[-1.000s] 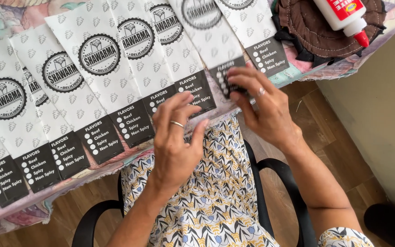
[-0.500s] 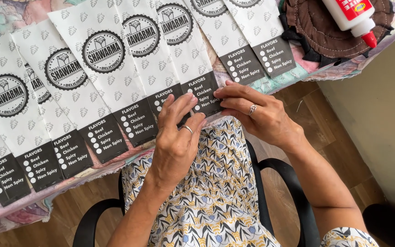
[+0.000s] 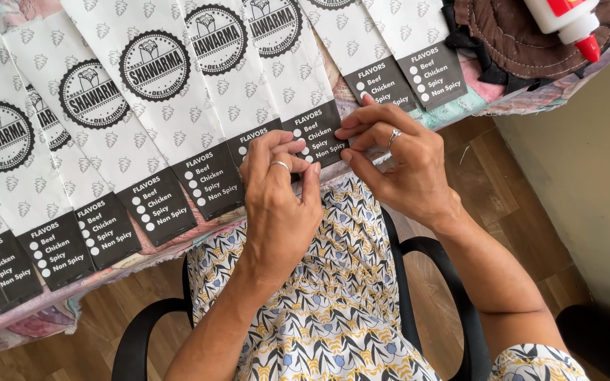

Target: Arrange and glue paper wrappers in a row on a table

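Seated at the near edge of a cloth-covered table (image 3: 460,113), we work with both hands on one paper sleeve (image 3: 287,77) in a fanned row of overlapping white printed sleeves (image 3: 128,134), each ending in a black panel with a checklist. Our left hand (image 3: 280,204), a ring on one finger, is curled with its fingertips (image 3: 277,144) pressed on the black near end of that sleeve, just left of centre. Our right hand (image 3: 397,166), also ringed, comes in from the right and pinches the same black panel's right edge between thumb and fingertips (image 3: 347,134); both hands are closed on the paper rather than spread flat. The sleeve lies near the table's near edge, roughly mid-scene, overlapped by its neighbours on both sides. Farther right, two more sleeves (image 3: 404,56) lie beside a dark brown fabric item (image 3: 510,35), and a white glue bottle with a red tip (image 3: 573,25) rests on it at the far right corner. Below our hands, a patterned dress (image 3: 333,310) covers our lap, framed by black chair arms (image 3: 432,254) over a wooden floor (image 3: 503,183).
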